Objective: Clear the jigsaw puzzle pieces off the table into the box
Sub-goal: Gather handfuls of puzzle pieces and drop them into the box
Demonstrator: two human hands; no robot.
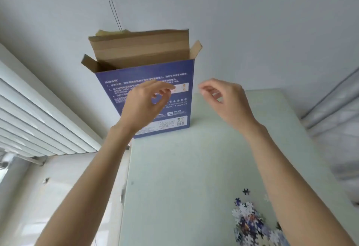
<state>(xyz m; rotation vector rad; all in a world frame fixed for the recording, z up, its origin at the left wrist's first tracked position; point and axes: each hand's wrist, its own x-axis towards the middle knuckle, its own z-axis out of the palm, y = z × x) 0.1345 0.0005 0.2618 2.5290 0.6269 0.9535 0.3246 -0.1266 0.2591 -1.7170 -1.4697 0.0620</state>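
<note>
A blue puzzle box (pixel 171 68) stands upright at the far end of the pale green table (pixel 190 160), its brown top flaps folded open. My left hand (pixel 143 105) hovers in front of the box's printed face, fingers loosely curled, with nothing visible in it. Just right of the box, my right hand (pixel 223 100) is raised above the table, its fingers also loosely curled and no piece showing. A heap of jigsaw pieces (pixel 250 220) lies at the near right of the table, partly hidden by my right forearm. One dark loose piece (pixel 246 191) sits just beyond the heap.
A white radiator (pixel 29 119) runs along the wall to the left of the table. Grey fabric (pixel 334 121) hangs or lies past the table's right edge. A thin cord (pixel 111 2) drops down the wall behind the box.
</note>
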